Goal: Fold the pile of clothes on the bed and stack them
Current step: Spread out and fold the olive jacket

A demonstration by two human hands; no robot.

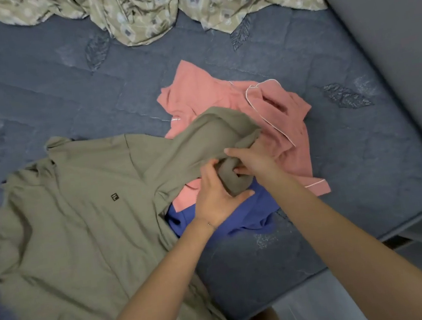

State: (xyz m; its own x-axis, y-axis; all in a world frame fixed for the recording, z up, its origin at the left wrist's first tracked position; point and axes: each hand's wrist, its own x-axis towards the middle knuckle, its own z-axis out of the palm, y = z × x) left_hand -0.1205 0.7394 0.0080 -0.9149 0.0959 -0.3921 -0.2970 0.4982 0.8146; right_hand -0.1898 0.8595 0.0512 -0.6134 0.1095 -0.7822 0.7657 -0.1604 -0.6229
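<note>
Surface: a blue-grey quilted mattress (64, 98) with stitched leaf shapes; its rounded corner is at the lower right.
Room: a plain grey panel (388, 31) stands along the right side of the mattress, and a pale grey floor (315, 304) shows below the corner.
Far edge: a crumpled beige sheet with a diamond pattern (146, 8) lies at the top of the mattress, well apart from the clothes.
Pile: a pink garment with white piping (209, 93) lies unfolded near the middle, partly on top of a blue garment (251, 213).
Task's thing: an olive-green long-sleeved shirt (67, 230) is spread flat on the left part of the mattress, front side up, with a small dark logo (114, 197) on the chest.
Direction: the collar points to the far left and the hem comes toward the person, so the long axis runs from far to near.
Sleeve: one long sleeve (189, 146) stretches to the right across the pink garment, and its end is bunched.
Left hand (214, 199): the fingers are curled over the bunched sleeve end with the thumb under it; a thin bracelet (209, 223) is on the wrist.
Right hand (252, 160): the fingers are curled into the same sleeve end and grip it, just beside the left hand.
</note>
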